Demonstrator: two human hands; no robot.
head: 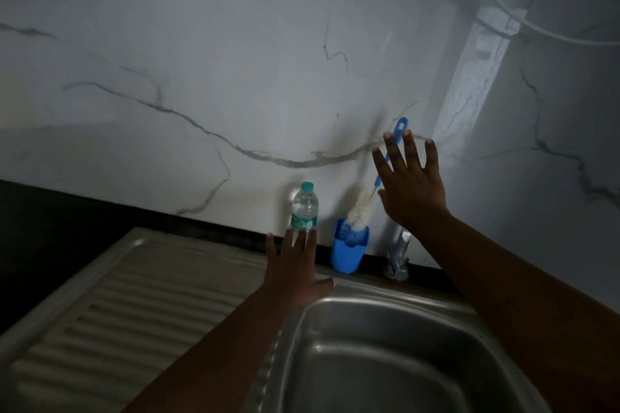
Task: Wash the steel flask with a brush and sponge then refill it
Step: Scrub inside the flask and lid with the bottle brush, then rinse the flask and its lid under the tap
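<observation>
Brush (pixel 360 208) — a bottle brush with a slim blue plastic handle and a fluffy white bristle head — stands tilted in a blue plastic cup (pixel 348 253) at the far edge of the counter (pixel 40 221), its handle leaning right against the white, grey-veined marble wall (pixel 201 77). Just left of the cup stands a clear plastic water bottle (pixel 304 208) with a teal cap and green label. The right hand (pixel 411 181) is raised with fingers spread wide, holding nothing, its fingers crossing in front of the brush handle. The left hand (pixel 295 273) is also spread flat and empty, over the near-left rim of the brushed steel sink (pixel 385 362); its fingertips overlap the bottle's base. A ribbed steel drainboard (pixel 110 318) stretches left. No steel flask is in view.
</observation>
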